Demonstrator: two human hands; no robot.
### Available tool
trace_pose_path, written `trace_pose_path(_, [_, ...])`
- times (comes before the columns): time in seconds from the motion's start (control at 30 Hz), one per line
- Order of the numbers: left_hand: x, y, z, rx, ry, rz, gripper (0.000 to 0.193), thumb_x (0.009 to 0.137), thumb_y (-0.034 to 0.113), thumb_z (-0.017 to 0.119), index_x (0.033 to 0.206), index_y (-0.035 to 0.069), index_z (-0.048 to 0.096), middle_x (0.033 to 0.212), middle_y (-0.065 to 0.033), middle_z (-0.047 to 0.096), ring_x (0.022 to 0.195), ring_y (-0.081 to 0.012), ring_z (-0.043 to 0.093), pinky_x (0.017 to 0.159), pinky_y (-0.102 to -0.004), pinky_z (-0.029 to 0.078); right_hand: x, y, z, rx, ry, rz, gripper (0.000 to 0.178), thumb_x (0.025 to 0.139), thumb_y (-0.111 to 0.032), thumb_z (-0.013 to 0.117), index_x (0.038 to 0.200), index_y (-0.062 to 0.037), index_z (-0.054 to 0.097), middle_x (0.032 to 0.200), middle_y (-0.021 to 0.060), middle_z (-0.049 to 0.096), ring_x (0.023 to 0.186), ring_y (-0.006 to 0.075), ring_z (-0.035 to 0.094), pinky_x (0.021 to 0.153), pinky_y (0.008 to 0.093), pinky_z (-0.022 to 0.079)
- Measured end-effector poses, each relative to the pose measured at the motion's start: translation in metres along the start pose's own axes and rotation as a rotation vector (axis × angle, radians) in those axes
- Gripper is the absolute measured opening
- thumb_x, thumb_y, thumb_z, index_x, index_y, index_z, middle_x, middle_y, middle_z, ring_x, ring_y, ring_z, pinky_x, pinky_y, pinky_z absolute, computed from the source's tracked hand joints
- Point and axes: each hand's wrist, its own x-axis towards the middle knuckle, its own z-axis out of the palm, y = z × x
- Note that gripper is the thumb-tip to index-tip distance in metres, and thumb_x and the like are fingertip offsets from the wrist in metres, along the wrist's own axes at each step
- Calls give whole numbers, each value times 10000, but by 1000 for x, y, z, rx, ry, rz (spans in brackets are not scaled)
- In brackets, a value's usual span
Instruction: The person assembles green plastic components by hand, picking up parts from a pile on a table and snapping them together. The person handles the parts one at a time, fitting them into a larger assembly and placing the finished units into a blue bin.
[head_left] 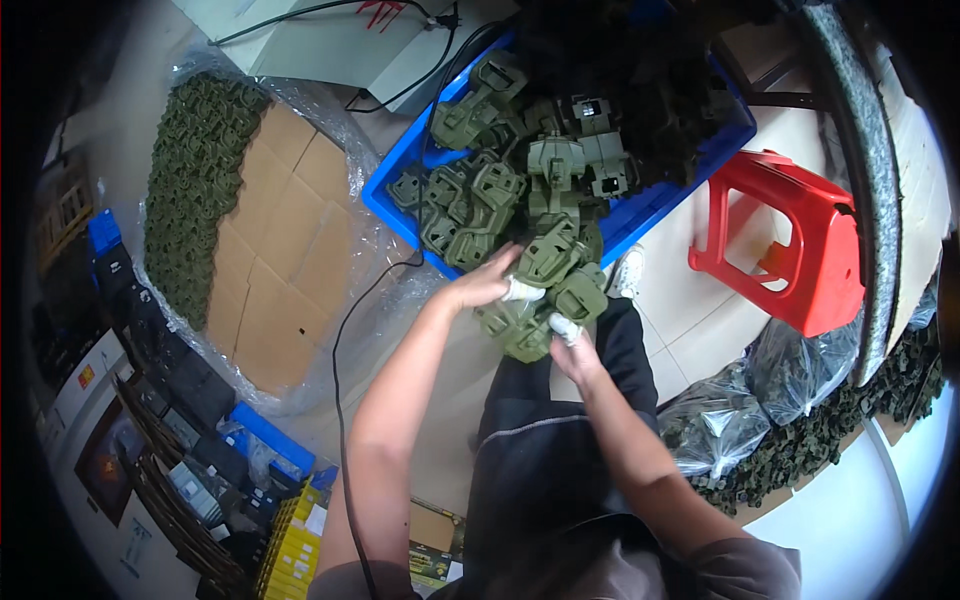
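Observation:
Above my knees, at the near edge of a blue bin (400, 212), I hold a cluster of olive-green moulded plastic parts (522, 335) between both hands. My left hand (486, 284) is closed on its left side, with a white wrap on one digit. My right hand (573, 357) grips the near right side, also with a white-wrapped digit. Some fingers are hidden behind the parts. More green plastic parts (470, 205) are heaped in the bin right beyond my hands, and its far right side is too dark to make out.
A red plastic stool (790, 235) stands right of the bin. A black cable (337, 375) runs past my left arm. Flattened cardboard (285, 260) with rows of green parts (195, 170) lies on the left. Clear plastic bags (715, 425) sit at the lower right.

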Motion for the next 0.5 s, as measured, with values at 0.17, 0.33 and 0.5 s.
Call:
trace_pose_path(0.17, [-1,-15,13,-384,-1,144,899,747,403,690,1415,30,217,1470,-136,204,1359,-237,191,1096,-361,199,-7,-23,16,-278,25,-101,462,800,-80,662,1224,-51,484,1213,25,522,1121,141,478,994,295,348])
trace_pose_path(0.33, [-80,17,35,-941,35,63,530,769,180,680,1240,45,479,1110,-57,589,962,-160,597,843,-356,497,-72,-84,68,-524,-52,-69,449,801,-77,645,1224,-47,495,1125,31,577,991,152,565,863,308,464])
trace_pose_path(0.5, [-201,197,100,-923,83,579,737,753,388,697,1325,50,378,1259,-112,484,1151,-246,497,974,-406,419,-256,-235,200,-1238,-430,-431,801,605,-139,809,1288,-10,412,1239,98,512,1122,173,496,968,342,392])
